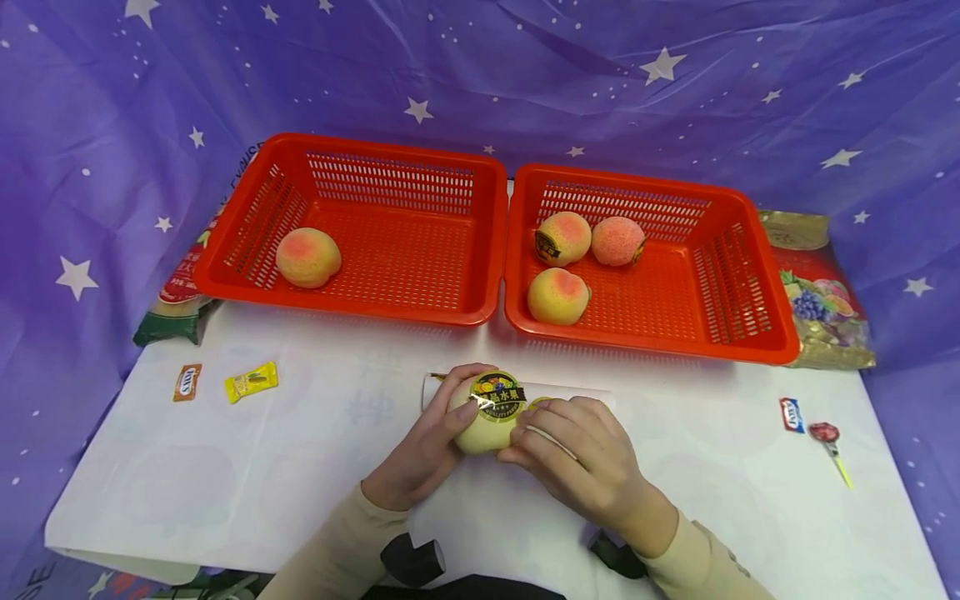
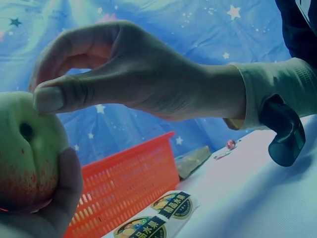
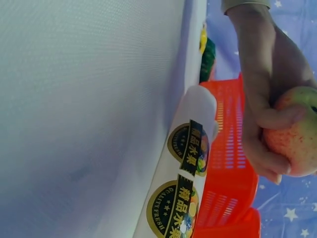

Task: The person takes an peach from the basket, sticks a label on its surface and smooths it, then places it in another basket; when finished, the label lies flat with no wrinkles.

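Observation:
My left hand (image 1: pixel 431 442) grips a pale peach (image 1: pixel 480 433), thumb on the near side and fingers round the back. A round black and gold fruit sticker (image 1: pixel 498 397) sits on the peach's upper face. At the peach's right edge, my right hand (image 1: pixel 588 454) touches it with bent fingertips and thumb. The left wrist view shows the right thumb (image 2: pixel 52 99) against the peach near its stem hollow. Behind both hands lies a white roll of stickers (image 3: pixel 195 104), partly hidden by them in the head view.
Two red baskets stand behind: the left basket (image 1: pixel 390 312) holds one peach (image 1: pixel 308 257), the right basket (image 1: pixel 675 346) several. Wrapped sweets (image 1: pixel 251 382) lie at left; a small packet (image 1: pixel 791 414) and a lollipop (image 1: pixel 825 432) at right. Printed bags (image 1: pixel 821 292) flank the baskets.

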Available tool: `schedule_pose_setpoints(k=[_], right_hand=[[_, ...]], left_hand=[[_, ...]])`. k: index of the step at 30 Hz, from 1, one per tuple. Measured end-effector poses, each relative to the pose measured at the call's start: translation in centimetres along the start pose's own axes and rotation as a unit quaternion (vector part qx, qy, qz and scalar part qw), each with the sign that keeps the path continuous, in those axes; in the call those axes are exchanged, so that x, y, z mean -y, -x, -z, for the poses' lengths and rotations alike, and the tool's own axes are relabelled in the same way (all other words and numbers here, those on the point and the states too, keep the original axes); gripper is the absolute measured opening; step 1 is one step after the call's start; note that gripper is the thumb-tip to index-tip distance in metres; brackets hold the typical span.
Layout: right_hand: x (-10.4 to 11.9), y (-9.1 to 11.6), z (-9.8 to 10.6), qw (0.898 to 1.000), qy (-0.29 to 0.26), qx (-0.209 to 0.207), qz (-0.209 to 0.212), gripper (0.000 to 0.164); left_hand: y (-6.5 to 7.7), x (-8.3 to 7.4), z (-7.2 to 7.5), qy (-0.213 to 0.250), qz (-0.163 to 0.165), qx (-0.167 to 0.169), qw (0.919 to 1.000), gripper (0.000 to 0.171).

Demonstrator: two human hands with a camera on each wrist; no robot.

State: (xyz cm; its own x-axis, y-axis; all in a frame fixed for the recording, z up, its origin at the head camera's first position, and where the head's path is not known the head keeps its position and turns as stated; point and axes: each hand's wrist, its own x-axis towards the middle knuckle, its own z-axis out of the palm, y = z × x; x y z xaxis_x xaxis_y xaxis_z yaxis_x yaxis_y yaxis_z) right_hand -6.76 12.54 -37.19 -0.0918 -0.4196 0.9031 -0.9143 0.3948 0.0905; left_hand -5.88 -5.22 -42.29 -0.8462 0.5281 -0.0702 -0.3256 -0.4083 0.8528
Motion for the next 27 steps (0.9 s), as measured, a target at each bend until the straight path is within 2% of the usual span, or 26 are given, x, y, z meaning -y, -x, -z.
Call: schedule_pose_setpoints(k=[6,8,11,14,17,21,24,27], right_hand=[[0.00,0.75,0.09,0.997,-0.001,0.039,-0.073,0.041],[0.00,0.89,0.10,0.996,0.006,0.055,-0.074,0.041],[0.03,0.84,0.05,0.996,0.018,0.069,-0.054,0.039],[0.06,0.58,-0.05,0.997,0.033,0.069,-0.030,0.038],[0.17,0.36,-0.17,0.997,0.039,0.062,-0.024,0.038],[0.46,0.35,-0.24,0.996,0.049,0.053,-0.045,0.042],[0.58,0.55,-0.23,0.995,0.050,0.055,-0.070,0.045],[0.53,0.72,-0.17,0.992,0.042,0.086,-0.085,0.048]], left_hand=[[-0.09,-0.05,0.07,0.032,-0.006,0.015,0.9993,0.050],[-0.10,0.00,0.14,0.038,-0.010,0.020,0.9990,0.050],[-0.14,0.14,0.22,0.038,-0.018,0.026,0.9988,0.048],[-0.21,0.35,0.29,0.034,-0.022,0.021,0.9990,0.043],[-0.25,0.50,0.31,0.027,-0.034,0.017,0.9989,0.040],[-0.19,0.43,0.31,0.017,-0.049,0.012,0.9986,0.039],[-0.08,0.23,0.29,0.006,-0.049,0.000,0.9988,0.041],[-0.03,0.17,0.33,-0.019,-0.046,-0.015,0.9987,0.043]])
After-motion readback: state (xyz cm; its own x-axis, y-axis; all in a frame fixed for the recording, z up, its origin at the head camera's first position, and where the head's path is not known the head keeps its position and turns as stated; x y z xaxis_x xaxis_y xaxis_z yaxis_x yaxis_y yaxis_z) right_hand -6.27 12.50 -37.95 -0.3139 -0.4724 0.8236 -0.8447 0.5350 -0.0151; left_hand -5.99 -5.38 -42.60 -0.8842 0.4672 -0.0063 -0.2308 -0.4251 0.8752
